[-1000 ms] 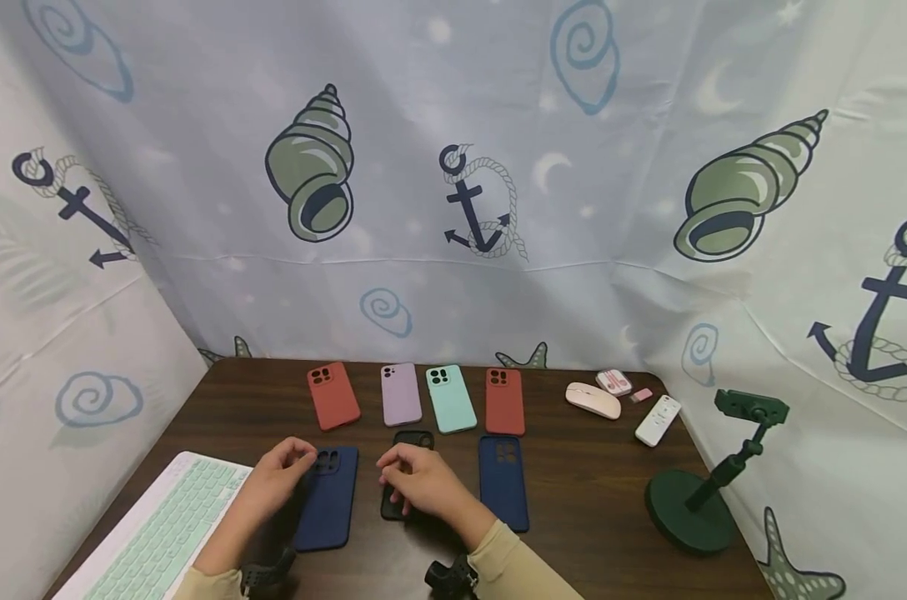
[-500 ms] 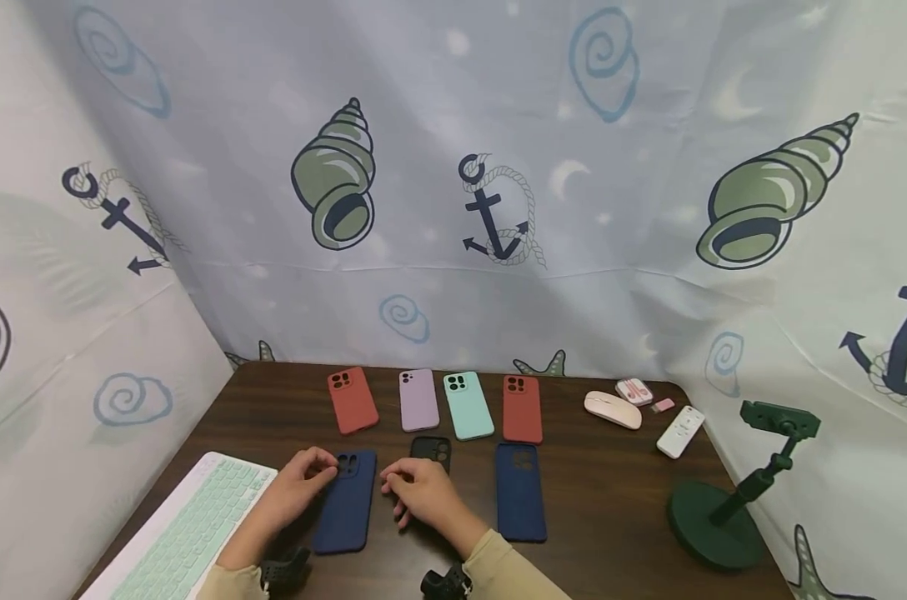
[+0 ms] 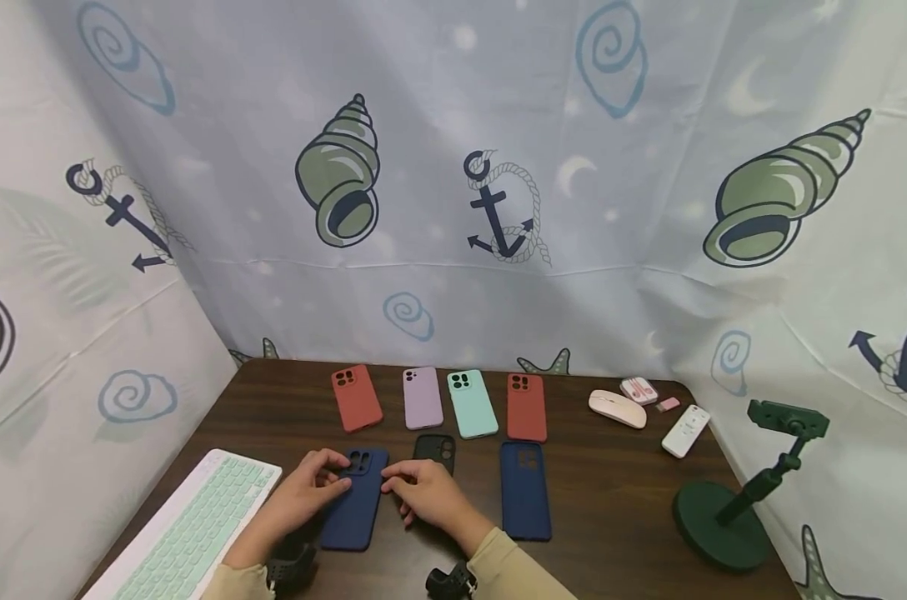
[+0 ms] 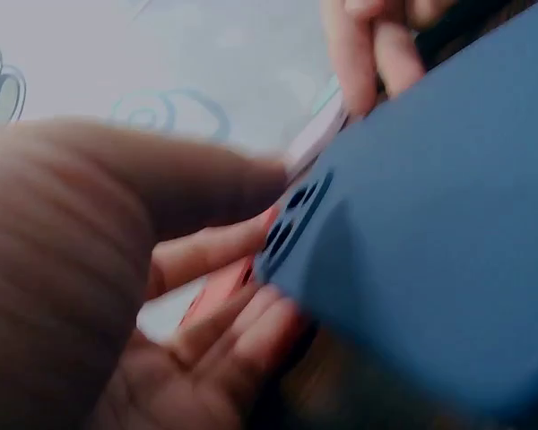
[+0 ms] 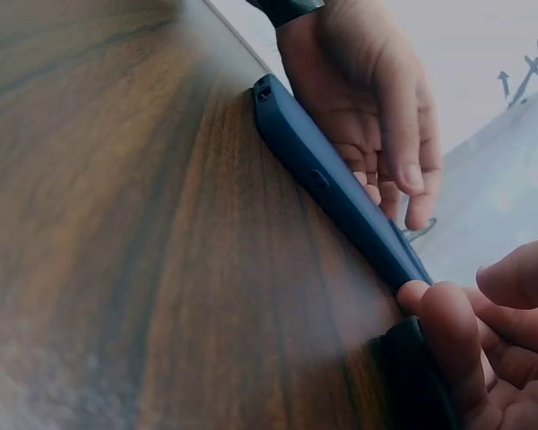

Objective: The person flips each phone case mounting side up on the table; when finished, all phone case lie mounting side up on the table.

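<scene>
A blue phone case (image 3: pixel 356 512) lies back up on the dark table, its camera cutouts at the far end. My left hand (image 3: pixel 308 490) is at its upper left corner, the thumb and index finger reaching over the edge by the camera cutouts. In the left wrist view, the fingers of that hand are beside the case's (image 4: pixel 430 242) camera end. My right hand (image 3: pixel 428 493) is at the case's right edge with loosely bent fingers; in the right wrist view its fingertips (image 5: pixel 412 294) touch the end of the case. A black phone case (image 3: pixel 433 448) lies partly hidden behind the right hand.
Two red phone cases (image 3: pixel 358 398), a lilac one (image 3: pixel 423 398) and a mint one (image 3: pixel 472 404) lie along the back. Another blue case (image 3: pixel 525 500) is at right. A keyboard (image 3: pixel 198 525), mouse (image 3: pixel 617 409), white remote (image 3: pixel 685 432) and green stand (image 3: pixel 719 525) are at the sides.
Both hands have come closer to the blue case: the left hand has moved right over its corner, and the right hand now reaches its right edge. The head view has shifted.
</scene>
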{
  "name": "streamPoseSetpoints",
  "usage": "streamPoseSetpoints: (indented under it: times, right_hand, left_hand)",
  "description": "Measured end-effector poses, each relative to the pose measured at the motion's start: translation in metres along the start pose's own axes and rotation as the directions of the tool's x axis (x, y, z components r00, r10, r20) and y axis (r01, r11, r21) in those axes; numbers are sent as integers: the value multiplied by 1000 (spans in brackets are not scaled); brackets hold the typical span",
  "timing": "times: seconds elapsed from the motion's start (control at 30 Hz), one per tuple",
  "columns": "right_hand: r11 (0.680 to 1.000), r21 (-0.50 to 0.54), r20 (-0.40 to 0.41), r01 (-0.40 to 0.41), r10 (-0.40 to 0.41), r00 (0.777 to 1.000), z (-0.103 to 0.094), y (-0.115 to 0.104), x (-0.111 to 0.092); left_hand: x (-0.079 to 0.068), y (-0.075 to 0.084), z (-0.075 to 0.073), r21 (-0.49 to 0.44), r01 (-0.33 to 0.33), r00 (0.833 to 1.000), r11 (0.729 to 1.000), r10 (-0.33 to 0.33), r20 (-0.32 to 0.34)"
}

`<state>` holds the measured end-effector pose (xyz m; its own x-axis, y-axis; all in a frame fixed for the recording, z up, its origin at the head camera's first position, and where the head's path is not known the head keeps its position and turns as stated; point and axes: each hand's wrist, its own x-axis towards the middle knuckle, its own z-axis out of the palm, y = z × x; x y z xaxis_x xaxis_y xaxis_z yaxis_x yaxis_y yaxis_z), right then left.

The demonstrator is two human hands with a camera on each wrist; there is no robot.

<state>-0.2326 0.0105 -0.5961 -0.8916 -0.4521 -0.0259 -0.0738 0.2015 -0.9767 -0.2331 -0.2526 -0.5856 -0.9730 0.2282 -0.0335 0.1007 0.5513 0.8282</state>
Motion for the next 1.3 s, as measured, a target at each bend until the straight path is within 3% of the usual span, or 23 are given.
streamPoseSetpoints:
  times: [0.13, 0.27, 0.4, 0.63, 1.3]
  right_hand:
    - [1000, 14, 9, -4, 3, 1000, 0, 0, -1]
    - [999, 33, 9, 3, -3, 1000, -1, 3, 0]
    - [999, 53, -4, 3, -3, 1000, -3, 4, 0]
    - [997, 77, 13, 4, -5, 1000, -4, 2, -1]
    - [990, 96, 44, 108, -112, 993, -8, 0, -2]
  left_hand:
    - [0, 6, 5, 63, 34, 999, 997, -33, -20]
    - [2, 7, 10, 93, 25, 999, 995, -22, -26]
    - [3, 8, 13, 75, 23, 1000, 997, -23, -1]
    - [3, 12, 16, 85, 77, 997, 993, -78, 8]
    - [-3, 22, 24, 218, 100, 995, 971, -101, -10]
